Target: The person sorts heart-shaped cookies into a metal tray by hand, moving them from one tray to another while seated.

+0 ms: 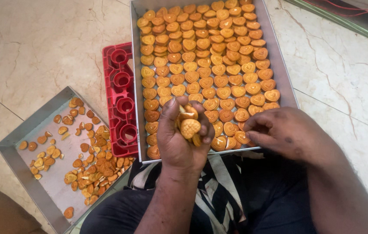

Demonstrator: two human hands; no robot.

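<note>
A large rectangular grey metal tray (286, 82) is seen resting on a red moulded plastic crate (121, 99) and against the seated person's lap, and it is filled almost edge to edge with golden-brown heart-shaped biscuits (218, 56) laid in close rows. A small stack of these heart-shaped biscuits (190, 126) is clamped in the left hand (179, 138), whose fingers are curled shut around it, one biscuit being turned with its ridged face upward; the stack is held just above the near edge of the tray. The right hand (286, 134) is lowered over the near right corner of the tray, its fingertips drawn together on a biscuit in the front row (241, 138); whether that biscuit is already lifted or only touched cannot be told.

To the left, on the pale marble floor (40, 47), a second, smaller grey metal tray (23, 130) is set at an angle. In it a loose scatter of darker, partly broken biscuit pieces (93, 164) is gathered, mostly toward its right side.

As a judgement, the work appears to be at an early stage: only a few gaps are visible along the near rows of the large tray, a handful has been collected in the left hand, and by far the greater part of the biscuits is left in place, untouched.
</note>
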